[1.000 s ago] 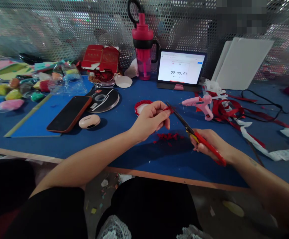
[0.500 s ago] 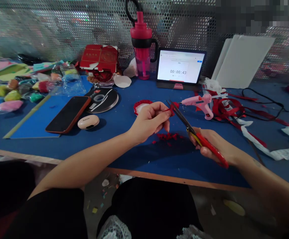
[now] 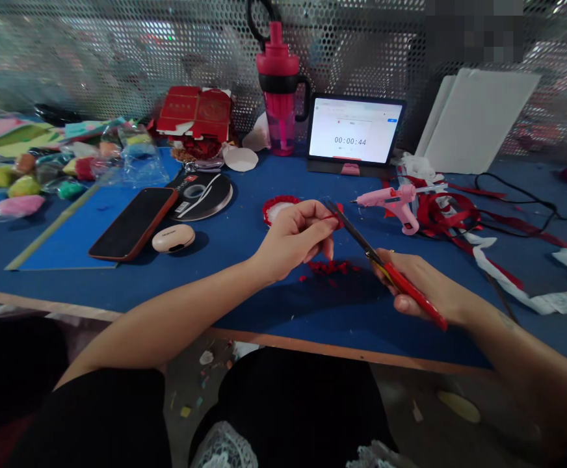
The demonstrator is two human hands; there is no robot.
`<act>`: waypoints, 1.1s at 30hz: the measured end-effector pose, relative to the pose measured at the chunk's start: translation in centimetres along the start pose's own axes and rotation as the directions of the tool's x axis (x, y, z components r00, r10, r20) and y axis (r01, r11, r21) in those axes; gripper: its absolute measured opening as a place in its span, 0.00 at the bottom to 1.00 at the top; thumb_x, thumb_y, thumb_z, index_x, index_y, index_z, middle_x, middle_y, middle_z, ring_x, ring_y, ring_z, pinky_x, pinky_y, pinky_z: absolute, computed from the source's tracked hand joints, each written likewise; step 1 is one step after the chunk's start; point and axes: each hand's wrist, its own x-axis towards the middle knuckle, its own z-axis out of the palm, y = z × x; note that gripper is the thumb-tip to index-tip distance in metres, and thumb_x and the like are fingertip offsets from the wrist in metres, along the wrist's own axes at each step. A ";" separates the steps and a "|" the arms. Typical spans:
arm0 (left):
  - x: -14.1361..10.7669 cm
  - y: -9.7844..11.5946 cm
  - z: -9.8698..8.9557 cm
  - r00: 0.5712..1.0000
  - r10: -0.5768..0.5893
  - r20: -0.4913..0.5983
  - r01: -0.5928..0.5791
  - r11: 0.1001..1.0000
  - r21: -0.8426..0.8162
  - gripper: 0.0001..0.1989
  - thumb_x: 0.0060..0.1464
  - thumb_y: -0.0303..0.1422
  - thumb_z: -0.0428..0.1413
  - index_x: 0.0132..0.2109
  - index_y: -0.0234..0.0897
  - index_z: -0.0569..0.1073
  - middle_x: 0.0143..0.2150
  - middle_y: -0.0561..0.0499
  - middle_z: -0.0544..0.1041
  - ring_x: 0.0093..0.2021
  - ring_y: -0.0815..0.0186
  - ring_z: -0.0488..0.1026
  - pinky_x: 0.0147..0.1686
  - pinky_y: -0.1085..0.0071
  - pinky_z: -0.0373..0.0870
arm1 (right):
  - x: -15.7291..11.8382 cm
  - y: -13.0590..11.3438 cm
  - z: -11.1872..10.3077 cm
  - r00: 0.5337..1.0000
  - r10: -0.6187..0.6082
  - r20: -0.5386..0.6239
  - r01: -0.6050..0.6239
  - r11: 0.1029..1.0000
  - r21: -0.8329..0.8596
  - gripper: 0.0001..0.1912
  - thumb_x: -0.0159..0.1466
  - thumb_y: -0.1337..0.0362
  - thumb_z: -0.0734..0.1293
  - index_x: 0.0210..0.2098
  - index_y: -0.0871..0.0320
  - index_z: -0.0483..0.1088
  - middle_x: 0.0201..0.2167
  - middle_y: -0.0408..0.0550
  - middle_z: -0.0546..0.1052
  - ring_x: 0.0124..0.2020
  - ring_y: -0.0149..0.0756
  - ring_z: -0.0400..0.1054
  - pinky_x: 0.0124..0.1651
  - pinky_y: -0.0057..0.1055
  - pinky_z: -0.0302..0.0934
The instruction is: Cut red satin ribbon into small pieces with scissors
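Between thumb and fingertips, my left hand (image 3: 297, 239) pinches a small piece of red ribbon (image 3: 337, 213). My right hand (image 3: 413, 283) grips red-handled scissors (image 3: 408, 289), their blades pointing up and left at the ribbon's edge. Whether the blade tips are fully closed is hard to make out. Below my hands, small red scraps (image 3: 332, 267) lie on the blue table. Behind my left hand sits a white disc with a red ruffled edge (image 3: 279, 207), partly hidden by the hand.
A pink glue gun (image 3: 393, 203) lies behind the scissors, beside tangled red ribbon (image 3: 447, 211). Left stand a phone (image 3: 134, 223), an earbud case (image 3: 173, 238) and a black spool (image 3: 203, 196). A tumbler (image 3: 281, 91) and a tablet (image 3: 356, 130) are at the back.
The red bit that stuck out beyond the blades is gone, leaving a shorter piece at my left fingertips. The scissor blades have come closer together.
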 end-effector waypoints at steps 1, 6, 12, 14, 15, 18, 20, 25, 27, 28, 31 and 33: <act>0.0 0.0 0.0 1.000 -0.007 0.004 0.007 1.000 0.004 0.08 0.54 0.31 0.56 0.31 0.35 0.64 0.17 0.56 0.73 0.10 0.82 0.55 0.10 0.83 0.47 | 0.0 0.0 0.0 1.000 -0.002 -0.003 0.002 1.000 -0.005 0.35 0.58 0.29 0.48 0.31 0.56 0.56 0.28 0.46 0.65 0.24 0.33 0.56 0.28 0.32 0.49; 0.0 0.0 0.0 1.000 -0.009 0.014 0.009 1.000 0.003 0.07 0.55 0.30 0.55 0.31 0.35 0.64 0.17 0.56 0.74 0.10 0.81 0.56 0.09 0.83 0.47 | 0.3 0.0 0.3 0.999 -0.006 -0.034 0.006 1.000 0.009 0.35 0.58 0.28 0.47 0.29 0.55 0.55 0.25 0.43 0.63 0.23 0.31 0.54 0.27 0.31 0.48; 0.0 -0.2 -0.1 0.999 -0.010 0.038 0.010 1.000 -0.005 0.06 0.56 0.28 0.54 0.32 0.35 0.64 0.17 0.56 0.74 0.10 0.81 0.56 0.10 0.84 0.48 | 0.4 0.3 0.6 0.996 0.072 -0.046 -0.072 0.997 0.014 0.32 0.61 0.31 0.48 0.27 0.55 0.54 0.23 0.41 0.62 0.22 0.30 0.53 0.26 0.29 0.47; 0.0 -0.3 -0.2 0.999 -0.008 0.038 0.008 1.000 -0.005 0.06 0.56 0.28 0.53 0.31 0.35 0.64 0.17 0.55 0.74 0.10 0.82 0.56 0.10 0.84 0.48 | 0.5 0.3 0.7 0.995 0.085 -0.052 -0.085 0.996 0.011 0.30 0.62 0.34 0.50 0.26 0.55 0.54 0.22 0.41 0.62 0.22 0.30 0.53 0.25 0.29 0.48; 0.1 -0.3 -0.2 0.999 -0.008 0.038 0.008 1.000 -0.006 0.06 0.56 0.28 0.53 0.31 0.35 0.64 0.18 0.55 0.74 0.10 0.82 0.57 0.10 0.84 0.48 | 0.5 0.3 0.7 0.994 0.090 -0.053 -0.090 0.996 0.010 0.29 0.63 0.35 0.51 0.26 0.55 0.54 0.22 0.41 0.62 0.22 0.30 0.54 0.25 0.29 0.48; 0.1 -0.4 -0.2 0.999 -0.014 0.032 0.014 1.000 -0.003 0.06 0.57 0.28 0.52 0.31 0.35 0.64 0.17 0.55 0.74 0.10 0.82 0.56 0.11 0.84 0.48 | 0.6 0.4 0.7 0.993 0.101 -0.063 -0.101 0.995 0.004 0.27 0.64 0.38 0.53 0.25 0.55 0.54 0.21 0.41 0.62 0.21 0.30 0.54 0.25 0.29 0.48; 0.1 -0.4 -0.3 1.000 -0.018 0.024 0.018 1.000 0.001 0.06 0.57 0.28 0.52 0.31 0.35 0.64 0.17 0.55 0.74 0.10 0.82 0.55 0.11 0.84 0.47 | 0.7 0.4 0.8 0.991 0.107 -0.073 -0.108 0.994 0.001 0.25 0.64 0.40 0.54 0.24 0.55 0.55 0.21 0.41 0.62 0.21 0.29 0.54 0.24 0.28 0.48; 0.2 -0.4 -0.4 1.000 -0.023 0.004 0.023 0.999 0.032 0.07 0.56 0.29 0.54 0.31 0.35 0.64 0.18 0.55 0.74 0.10 0.82 0.55 0.12 0.82 0.47 | 0.6 0.7 1.1 0.986 0.135 -0.098 -0.133 0.991 0.028 0.26 0.64 0.41 0.57 0.23 0.56 0.55 0.19 0.40 0.61 0.20 0.28 0.54 0.24 0.27 0.47; 0.3 -0.4 -0.4 1.000 -0.026 -0.016 0.027 0.999 0.048 0.07 0.57 0.30 0.54 0.32 0.35 0.64 0.18 0.56 0.73 0.11 0.81 0.55 0.13 0.81 0.47 | 0.4 0.7 1.2 0.984 0.139 -0.108 -0.126 0.985 0.114 0.28 0.62 0.37 0.57 0.24 0.56 0.57 0.19 0.40 0.61 0.20 0.28 0.54 0.22 0.27 0.47; 0.4 -0.4 -0.4 0.999 -0.028 -0.027 0.029 0.998 0.055 0.07 0.58 0.30 0.54 0.32 0.35 0.65 0.18 0.56 0.73 0.12 0.81 0.55 0.14 0.81 0.48 | 0.3 0.7 1.2 0.984 0.143 -0.106 -0.121 0.975 0.188 0.29 0.61 0.35 0.56 0.26 0.56 0.58 0.20 0.41 0.62 0.20 0.28 0.55 0.22 0.27 0.49; 0.6 -0.5 -0.5 0.998 -0.026 -0.055 0.030 0.997 0.070 0.05 0.61 0.29 0.51 0.35 0.34 0.66 0.20 0.56 0.72 0.14 0.81 0.55 0.17 0.81 0.51 | 0.0 0.6 1.0 0.989 0.114 -0.095 -0.068 0.919 0.388 0.31 0.60 0.32 0.53 0.31 0.56 0.60 0.26 0.45 0.66 0.23 0.31 0.62 0.24 0.29 0.56; 0.8 -0.7 -0.5 0.999 -0.015 -0.046 0.018 0.998 0.068 0.05 0.63 0.27 0.49 0.37 0.33 0.66 0.22 0.56 0.72 0.16 0.80 0.56 0.19 0.81 0.53 | 0.0 0.5 0.7 0.992 0.061 -0.110 -0.016 0.927 0.374 0.31 0.61 0.33 0.53 0.33 0.56 0.62 0.31 0.47 0.68 0.27 0.34 0.65 0.29 0.32 0.60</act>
